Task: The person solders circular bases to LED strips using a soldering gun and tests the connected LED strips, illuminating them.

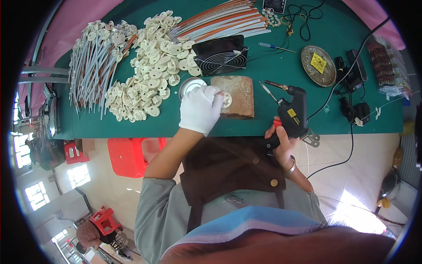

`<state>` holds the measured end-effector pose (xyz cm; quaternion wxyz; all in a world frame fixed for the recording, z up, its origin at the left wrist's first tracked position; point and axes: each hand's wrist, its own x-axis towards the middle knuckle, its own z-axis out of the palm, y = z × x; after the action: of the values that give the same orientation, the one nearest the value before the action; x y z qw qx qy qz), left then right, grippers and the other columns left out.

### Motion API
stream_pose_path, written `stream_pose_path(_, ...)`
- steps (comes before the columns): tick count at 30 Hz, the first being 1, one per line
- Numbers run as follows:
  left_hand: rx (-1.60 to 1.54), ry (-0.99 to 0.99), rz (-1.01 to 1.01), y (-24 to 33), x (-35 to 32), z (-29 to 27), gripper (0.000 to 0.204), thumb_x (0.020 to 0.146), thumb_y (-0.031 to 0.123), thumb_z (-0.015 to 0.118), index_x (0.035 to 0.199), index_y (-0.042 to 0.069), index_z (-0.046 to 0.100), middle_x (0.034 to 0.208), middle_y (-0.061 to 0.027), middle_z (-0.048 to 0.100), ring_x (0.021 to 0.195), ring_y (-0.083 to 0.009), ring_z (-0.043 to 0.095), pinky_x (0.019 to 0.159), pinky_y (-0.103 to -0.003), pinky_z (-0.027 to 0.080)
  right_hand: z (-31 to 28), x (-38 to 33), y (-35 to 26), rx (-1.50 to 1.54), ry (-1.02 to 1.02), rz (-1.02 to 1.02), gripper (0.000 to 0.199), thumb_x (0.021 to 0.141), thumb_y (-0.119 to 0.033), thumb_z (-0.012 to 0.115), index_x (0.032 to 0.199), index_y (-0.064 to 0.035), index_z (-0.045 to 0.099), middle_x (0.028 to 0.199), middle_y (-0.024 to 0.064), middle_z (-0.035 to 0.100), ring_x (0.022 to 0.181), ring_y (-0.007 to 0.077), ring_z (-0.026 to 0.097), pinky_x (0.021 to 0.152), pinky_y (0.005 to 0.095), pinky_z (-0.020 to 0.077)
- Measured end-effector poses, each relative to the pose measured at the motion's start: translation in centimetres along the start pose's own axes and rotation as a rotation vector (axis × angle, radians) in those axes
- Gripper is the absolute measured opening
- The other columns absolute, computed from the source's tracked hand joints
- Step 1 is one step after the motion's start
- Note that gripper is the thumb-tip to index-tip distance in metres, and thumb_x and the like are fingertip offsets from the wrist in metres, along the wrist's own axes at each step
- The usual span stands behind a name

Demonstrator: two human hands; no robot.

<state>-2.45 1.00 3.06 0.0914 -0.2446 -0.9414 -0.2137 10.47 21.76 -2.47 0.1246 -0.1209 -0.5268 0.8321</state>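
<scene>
White disc (226, 100), flat and round with small marks on its face, lies at the left side of a rough brown block (244, 99) near the middle of the smooth green table (154, 127). At the left, slim strips (88, 66), silver-grey and orange-brown, form a loose bundle with round pieces over its far end. Right of them spreads a heap of cream discs (154, 57), thin and overlapping. Next comes a shallow round metal tin (189, 84), partly hidden by the left hand (201, 109) in a white fabric glove; its fingers bend down at the disc's left edge, and I cannot tell whether they pinch it. Far of the block stands a boxy black fan (222, 57) with a ringed wire grille, then a slender blue-handled screwdriver (277, 47). The bare right hand (283, 143) wraps its fingers around the grip of a black plastic soldering gun (293, 114). Farther right, a grimy rounded dish (325, 78) holds a yellow sponge (318, 63).

Strips and heaped discs overlap too much to number; I count one each of tin, block, fan, screwdriver, soldering gun, dish and sponge.
</scene>
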Motion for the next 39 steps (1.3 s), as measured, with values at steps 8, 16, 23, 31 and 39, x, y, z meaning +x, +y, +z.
stream_pose_path(8, 0.016, 0.078, -0.235, -7.0, 0.1, -1.5, 0.015, 0.082, 0.018, 0.062, 0.090, 0.005, 0.066, 0.089, -0.0126, 0.064, 0.082, -0.0310, 0.062, 0.074, -0.037, 0.049, 0.1, -0.2, 0.3, 0.000, 0.017, -0.002, 0.029, 0.087, -0.003, 0.050, 0.112, 0.0107, 0.052, 0.068, 0.0097, 0.057, 0.062, 0.0177, 0.056, 0.062, 0.0303, 0.0469)
stream_pose_path(16, 0.197, -0.215, -0.260, -6.0, 1.3, 0.0, 0.025, 0.078, 0.029, 0.063, 0.091, 0.008, 0.068, 0.094, -0.0117, 0.062, 0.089, -0.0297, 0.060, 0.077, -0.041, 0.049, 0.2, -0.1, 0.1, -0.028, 0.016, -0.001, 0.028, 0.088, -0.004, 0.050, 0.112, 0.0089, 0.053, 0.069, 0.0092, 0.057, 0.063, 0.0174, 0.056, 0.063, 0.0300, 0.0467)
stream_pose_path(23, 0.330, -0.321, -0.245, -6.1, 1.9, 1.5, 0.025, 0.082, 0.028, 0.055, 0.089, 0.007, 0.065, 0.094, -0.0137, 0.062, 0.087, -0.0312, 0.061, 0.073, -0.043, 0.050, -0.2, -0.1, 0.1, -0.049, -0.007, -0.006, 0.027, 0.087, -0.004, 0.051, 0.112, 0.0071, 0.053, 0.069, 0.0086, 0.058, 0.064, 0.0172, 0.057, 0.064, 0.0297, 0.0465)
stream_pose_path(31, -0.109, -0.113, -0.437, -6.2, 0.2, -0.1, 0.020, 0.082, 0.018, 0.060, 0.095, 0.003, 0.061, 0.085, -0.0131, 0.066, 0.074, -0.0281, 0.062, 0.069, -0.037, 0.049, 0.7, 0.2, 0.0, -0.042, 0.078, -0.020, 0.031, 0.085, -0.011, 0.052, 0.108, 0.0095, 0.051, 0.063, 0.0115, 0.053, 0.053, 0.0194, 0.052, 0.053, 0.0310, 0.0454)
stream_pose_path(39, -0.623, 0.214, -0.241, -5.6, -2.0, 1.0, 0.015, 0.084, 0.001, 0.060, 0.098, -0.001, 0.058, 0.090, -0.0097, 0.064, 0.078, -0.0147, 0.061, 0.072, -0.027, 0.048, 1.2, -0.5, -0.3, -0.079, 0.113, 0.035, 0.031, 0.085, -0.009, 0.054, 0.109, 0.0100, 0.051, 0.064, 0.0117, 0.053, 0.054, 0.0192, 0.053, 0.053, 0.0313, 0.0459)
